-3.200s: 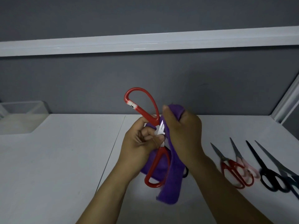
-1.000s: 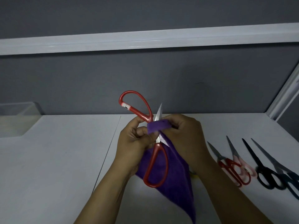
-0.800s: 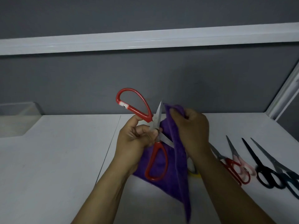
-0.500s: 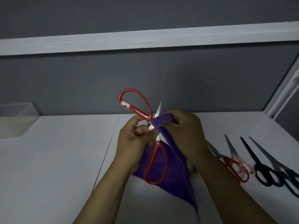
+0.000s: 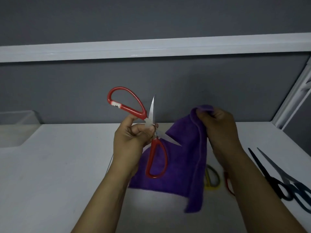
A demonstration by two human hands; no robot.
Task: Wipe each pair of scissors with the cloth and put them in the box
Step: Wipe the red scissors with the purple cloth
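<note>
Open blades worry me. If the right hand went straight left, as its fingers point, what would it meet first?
Probably the upper blade of the red scissors in the left hand; depth unclear.

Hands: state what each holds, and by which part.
Left hand pinches the open red-handled steel scissors at the pivot. Right hand grips the purple cloth by its top fold.

moved: right hand (image 5: 217, 125) I'm watching has pulled the purple microfibre cloth (image 5: 181, 165) off the red-handled steel scissors (image 5: 152, 113), out to the right | blades: both bare now, cloth no longer pinched round one | table: a yellow scissor handle (image 5: 212, 187) popped into view beside the cloth
</note>
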